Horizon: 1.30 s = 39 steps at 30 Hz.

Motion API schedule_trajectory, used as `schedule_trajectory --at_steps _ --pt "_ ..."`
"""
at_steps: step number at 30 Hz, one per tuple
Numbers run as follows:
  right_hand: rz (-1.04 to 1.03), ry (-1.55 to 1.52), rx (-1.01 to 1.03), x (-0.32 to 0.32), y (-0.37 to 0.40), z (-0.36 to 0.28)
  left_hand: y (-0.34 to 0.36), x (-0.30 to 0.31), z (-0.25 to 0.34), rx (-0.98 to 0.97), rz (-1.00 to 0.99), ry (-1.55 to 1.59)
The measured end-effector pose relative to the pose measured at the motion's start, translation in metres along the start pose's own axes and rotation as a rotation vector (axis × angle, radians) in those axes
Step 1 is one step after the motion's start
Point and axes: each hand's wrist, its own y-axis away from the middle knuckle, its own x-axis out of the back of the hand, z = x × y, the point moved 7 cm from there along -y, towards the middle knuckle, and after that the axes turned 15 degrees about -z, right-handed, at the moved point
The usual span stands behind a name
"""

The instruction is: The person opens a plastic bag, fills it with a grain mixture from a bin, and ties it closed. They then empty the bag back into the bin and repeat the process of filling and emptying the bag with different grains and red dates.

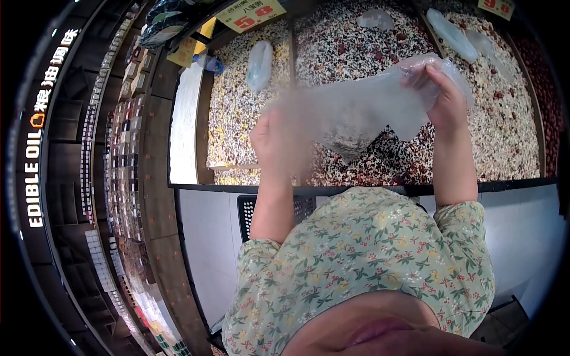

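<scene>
Clear plastic bag [362, 98] spread between the two hands, over the dark-flecked grain mix [332, 44]. Upper edge runs nearly straight from hand to hand; wide spacing seems to keep the film stretched and lifted off the grain.

Right hand [446, 98]: clamped on the bag's right end, thumb and fingers pinching gathered film, loose film flaring past the fingers. Left hand [268, 137]: looks curled shut on the opposite end; film blurs over the fingers, so exact grip unclear. Both forearms reach forward from the floral top [380, 243], bringing the bag out over the grain.

Under the sagging middle, between the hands, a whitish, silvery patch [350, 139]; cannot tell whether inside the bag or behind it.

Just beyond the left hand: pale plastic roll [259, 65] lying on yellowish grain [228, 127]. Partition [292, 50] separates the two mixes, presumably so they stay unmixed. Beyond the right hand: long plastic bundle [452, 35] on paler grain [504, 127].

Farther forward of the left hand, price card [252, 15], set above the grain, likely for shoppers to read. Well left of that hand, stocked shelves [124, 160].
</scene>
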Motion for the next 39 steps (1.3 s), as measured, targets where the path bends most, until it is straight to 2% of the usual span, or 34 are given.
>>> schedule_trajectory --at_steps 2,4,5,7,8,10,12,14,16,17,20,23,26,30,32,33,35,39 --pt "0.007 -0.051 -0.002 0.017 0.000 0.007 -0.004 0.001 0.000 -0.009 -0.001 -0.012" --pt "0.209 -0.128 -0.123 0.047 0.012 0.030 -0.007 0.001 -0.011 0.096 -0.010 -0.062" --pt "0.212 -0.129 -0.122 0.050 0.016 0.034 -0.008 0.000 -0.014 0.098 -0.013 -0.063" --pt "0.415 -0.087 -0.182 0.063 0.032 0.046 -0.010 -0.010 -0.014 0.098 -0.100 -0.505" --pt "0.374 -0.100 -0.173 0.069 0.036 0.048 -0.009 -0.015 -0.013 0.102 -0.101 -0.506" --pt "0.422 -0.061 -0.201 0.076 0.048 0.046 -0.004 -0.018 -0.014 0.226 0.054 -0.307" --pt "0.465 -0.021 -0.229 0.086 0.058 0.045 -0.001 -0.011 -0.031 0.217 0.044 -0.263" --pt "0.392 0.011 -0.209 0.095 0.063 0.044 0.005 0.010 -0.068 0.203 0.029 -0.219" --pt "0.410 0.013 -0.223 0.101 0.070 0.044 0.019 0.038 -0.130 0.420 -0.109 -0.525" --pt "0.424 0.015 -0.238 0.102 0.073 0.045 0.027 0.037 -0.139 0.469 -0.192 -0.724" --pt "0.399 0.110 -0.222 0.097 0.074 0.039 0.039 0.022 -0.154 0.308 -0.348 -1.302" --pt "0.363 0.198 -0.178 0.091 0.072 0.032 0.041 0.020 -0.163 0.191 -0.352 -1.546" --pt "0.461 0.203 -0.139 0.089 0.074 0.029 0.039 0.021 -0.163 0.127 -0.325 -1.630" --pt "0.432 0.226 -0.113 0.081 0.070 0.021 0.035 0.016 -0.152 0.129 -0.348 -1.603" --pt "0.401 0.223 -0.117 0.078 0.070 0.021 0.038 0.027 -0.171 0.454 -0.432 -1.313" --pt "0.404 0.223 -0.115 0.083 0.073 0.023 0.037 0.027 -0.173 0.453 -0.436 -1.313" --pt "0.350 0.227 -0.156 0.095 0.078 0.031 0.035 0.027 -0.168 0.280 -0.330 -1.626" --pt "0.454 0.226 -0.115 0.088 0.079 0.024 0.035 0.032 -0.178 0.289 -0.391 -1.674"
